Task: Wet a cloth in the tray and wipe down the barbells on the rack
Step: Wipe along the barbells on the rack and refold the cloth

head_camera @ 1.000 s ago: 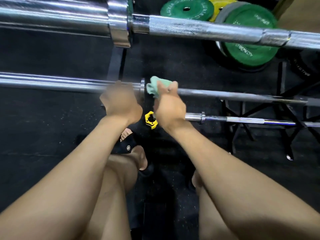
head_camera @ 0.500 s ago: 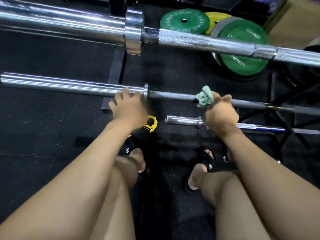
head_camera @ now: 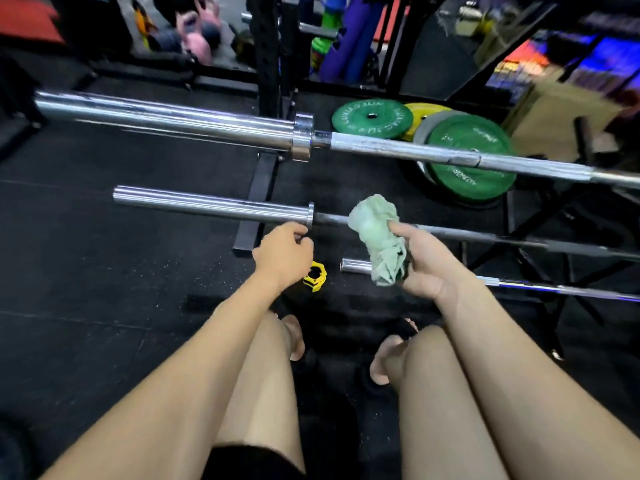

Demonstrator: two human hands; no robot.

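Presently, the right hand grips a crumpled green cloth just in front of the middle barbell, apparently off its shaft. The left hand, fingers curled, grasps nothing beneath the collar. Open floor lies leftward.

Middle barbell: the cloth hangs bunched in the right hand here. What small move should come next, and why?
Probably press the green cloth back around the middle barbell shaft and slide it rightward. The right hand holds the cloth bunched in front of the bar, seemingly not wrapped on it, while the left hand sits at the collar as if steadying it.
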